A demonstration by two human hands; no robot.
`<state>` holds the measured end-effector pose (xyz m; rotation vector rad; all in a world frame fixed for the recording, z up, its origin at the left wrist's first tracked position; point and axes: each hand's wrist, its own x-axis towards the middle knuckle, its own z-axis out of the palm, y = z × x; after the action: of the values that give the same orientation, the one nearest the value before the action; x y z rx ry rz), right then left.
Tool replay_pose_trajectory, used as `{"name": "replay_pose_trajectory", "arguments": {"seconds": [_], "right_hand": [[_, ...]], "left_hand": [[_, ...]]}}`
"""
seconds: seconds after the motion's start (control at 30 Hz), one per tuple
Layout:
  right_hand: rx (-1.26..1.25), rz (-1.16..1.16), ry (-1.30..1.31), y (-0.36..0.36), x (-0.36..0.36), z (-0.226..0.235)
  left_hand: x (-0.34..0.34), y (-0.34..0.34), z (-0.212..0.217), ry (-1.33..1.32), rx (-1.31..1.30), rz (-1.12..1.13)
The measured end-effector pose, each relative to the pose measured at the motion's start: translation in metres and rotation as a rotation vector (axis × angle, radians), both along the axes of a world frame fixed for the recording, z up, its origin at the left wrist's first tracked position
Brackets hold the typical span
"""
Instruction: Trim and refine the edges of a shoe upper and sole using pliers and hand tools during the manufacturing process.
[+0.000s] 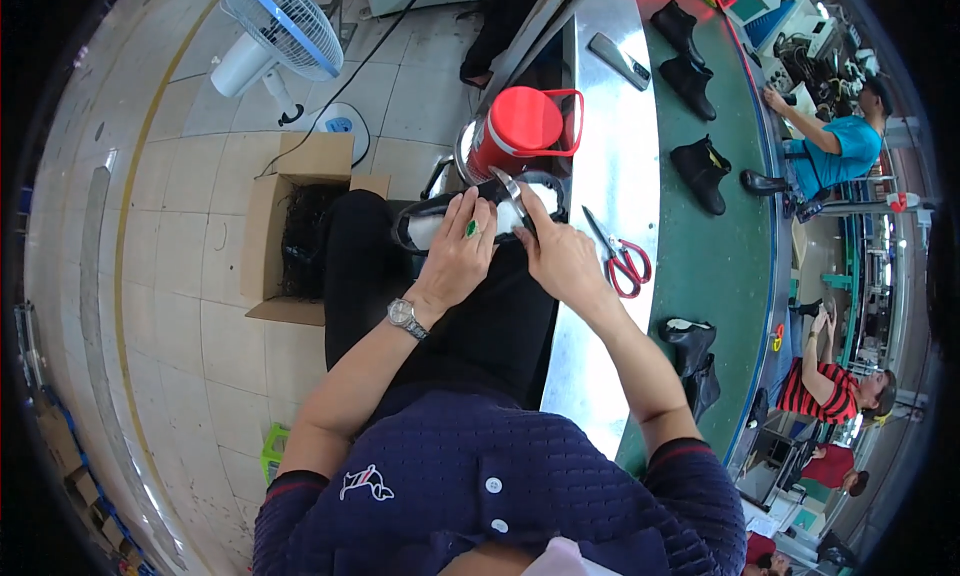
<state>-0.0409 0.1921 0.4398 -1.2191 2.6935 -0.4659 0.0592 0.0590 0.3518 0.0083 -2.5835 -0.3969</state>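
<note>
A black boot (419,230) lies sideways across my lap, a pale whitish surface showing on its upper side. My left hand (463,246), with a green-stoned ring and a wristwatch, presses down on the boot and grips it around the middle. In my right hand (553,253) is a curved metal hand tool (507,187), held against the boot's right part. Its handle is mostly hidden by my fingers, so its exact kind does not show. Red-handled scissors (627,266) rest on the metal bench ledge (600,356), just right of my right hand.
Beyond the boot stands a red-lidded jug (526,121). A phone (618,61) lies farther up the ledge. Several black boots (700,174) sit on the green conveyor belt (690,246). On my left are an open carton (262,246) and a fan (280,31). Co-workers (845,146) work across the belt.
</note>
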Motion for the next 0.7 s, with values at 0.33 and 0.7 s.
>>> {"name": "replay_pose_trajectory", "arguments": {"seconds": [0.33,0.7], "right_hand": [[0.251,0.08,0.024,-0.011,0.008,0.008],[0.095,0.094,0.059,-0.029,0.033,0.013]], "left_hand": [[0.01,-0.004,0.044,-0.232,-0.122,0.33],[0.028,-0.01,0.018,-0.123,-0.231,0.217]]}}
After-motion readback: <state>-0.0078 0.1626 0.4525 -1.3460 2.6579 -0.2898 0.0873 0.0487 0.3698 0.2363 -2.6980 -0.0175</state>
